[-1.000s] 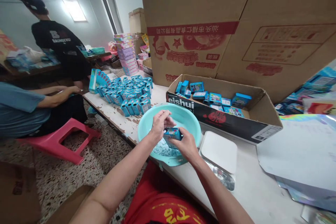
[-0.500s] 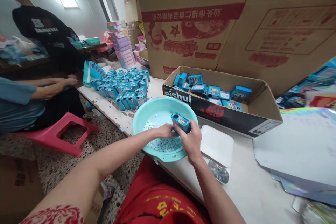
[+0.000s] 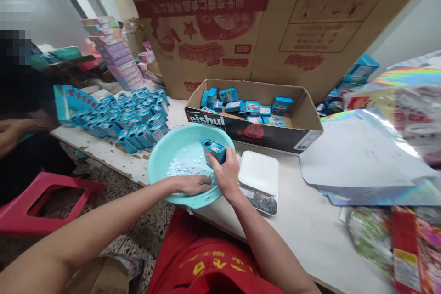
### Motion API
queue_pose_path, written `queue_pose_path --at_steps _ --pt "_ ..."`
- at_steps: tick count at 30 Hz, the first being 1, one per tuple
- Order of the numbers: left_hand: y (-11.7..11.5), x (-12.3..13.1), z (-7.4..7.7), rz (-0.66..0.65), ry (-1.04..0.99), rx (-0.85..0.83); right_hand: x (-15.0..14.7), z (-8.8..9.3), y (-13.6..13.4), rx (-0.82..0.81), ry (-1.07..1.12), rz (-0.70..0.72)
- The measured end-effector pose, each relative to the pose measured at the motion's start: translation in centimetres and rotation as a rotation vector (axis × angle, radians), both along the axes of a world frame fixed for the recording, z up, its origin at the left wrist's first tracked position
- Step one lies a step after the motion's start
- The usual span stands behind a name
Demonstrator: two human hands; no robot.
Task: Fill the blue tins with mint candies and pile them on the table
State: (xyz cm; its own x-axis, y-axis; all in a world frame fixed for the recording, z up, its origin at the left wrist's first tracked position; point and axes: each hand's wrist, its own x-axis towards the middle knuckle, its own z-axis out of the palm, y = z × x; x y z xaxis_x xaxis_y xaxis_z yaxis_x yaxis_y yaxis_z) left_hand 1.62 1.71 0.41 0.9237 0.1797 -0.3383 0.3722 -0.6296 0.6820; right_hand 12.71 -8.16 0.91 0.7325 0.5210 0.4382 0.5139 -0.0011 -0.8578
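Note:
In my right hand (image 3: 226, 173) is a small blue candy box (image 3: 214, 148), held upright over the right side of a turquoise basin (image 3: 155, 158). A dark round hole shows in the top of the box, and my thumb presses its near side. My left hand (image 3: 193, 184) reaches down into the basin, fingers stretched out over the small pale candies (image 3: 177, 167). Its fingertips are partly hidden among the candies below the box. White kitchen scales (image 3: 259, 172) stand just right of the basin.
Rows of open blue boxes (image 3: 138, 119) cover the table at left. A low carton (image 3: 279, 135) behind the basin holds several blue boxes. Silvery sheets (image 3: 361, 156) and plastic packaging (image 3: 372, 234) lie at right. A person sits near a pink stool (image 3: 51, 202).
My left hand has gone from beside the box down onto the candies. My right hand still holds the box over the basin. The view has turned right.

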Motion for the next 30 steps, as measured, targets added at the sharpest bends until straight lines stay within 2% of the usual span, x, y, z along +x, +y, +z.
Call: queue_pose_path --at_steps 3,5,8,11,13,14,17,18,20,21,22,24,26,30 --pt "0.3 -1.9 2.3 -0.084 0.234 0.177 0.1 0.1 0.1 -0.028 0.002 -0.016" --pt "0.4 -2.7 3.1 -0.119 0.303 0.301 0.1 0.1 0.2 -0.037 -0.002 -0.022" --pt "0.4 -2.8 3.1 -0.118 0.316 0.448 0.1 0.1 0.3 -0.043 0.0 -0.01" --pt "0.5 -2.4 2.4 0.003 0.252 0.502 0.2 0.2 0.1 -0.049 0.022 0.03" --pt "0.9 -2.2 2.2 0.202 0.158 0.382 0.4 0.3 -0.1 -0.048 0.032 0.071" --pt "1.2 -2.3 2.3 0.341 0.094 0.252 0.5 0.4 -0.2 -0.05 0.033 0.094" --pt "2.1 -2.6 3.0 0.82 -0.206 -0.328 0.8 0.5 -0.4 -0.092 0.007 0.197" --pt "2.4 -2.6 3.5 0.943 -0.341 -0.539 0.8 0.6 -0.3 -0.117 -0.012 0.239" --pt "2.6 -2.4 4.4 1.097 -0.613 -0.891 0.5 0.6 -0.2 -0.169 -0.07 0.316" --pt "2.6 -2.1 4.8 1.142 -0.726 -1.011 0.2 0.6 0.0 -0.195 -0.103 0.346" --pt "2.5 -1.7 5.1 1.178 -0.812 -1.087 -0.2 0.6 0.1 -0.22 -0.134 0.366" --pt "2.1 -0.9 5.6 1.241 -0.923 -1.117 -1.1 0.7 0.4 -0.258 -0.188 0.385" --pt "1.6 -0.2 5.8 1.26 -0.974 -1.063 -1.8 0.7 0.7 -0.27 -0.226 0.386" --pt "0.9 0.0 6.0 1.212 -1.044 -0.95 -2.3 0.9 0.9 -0.248 -0.244 0.407"
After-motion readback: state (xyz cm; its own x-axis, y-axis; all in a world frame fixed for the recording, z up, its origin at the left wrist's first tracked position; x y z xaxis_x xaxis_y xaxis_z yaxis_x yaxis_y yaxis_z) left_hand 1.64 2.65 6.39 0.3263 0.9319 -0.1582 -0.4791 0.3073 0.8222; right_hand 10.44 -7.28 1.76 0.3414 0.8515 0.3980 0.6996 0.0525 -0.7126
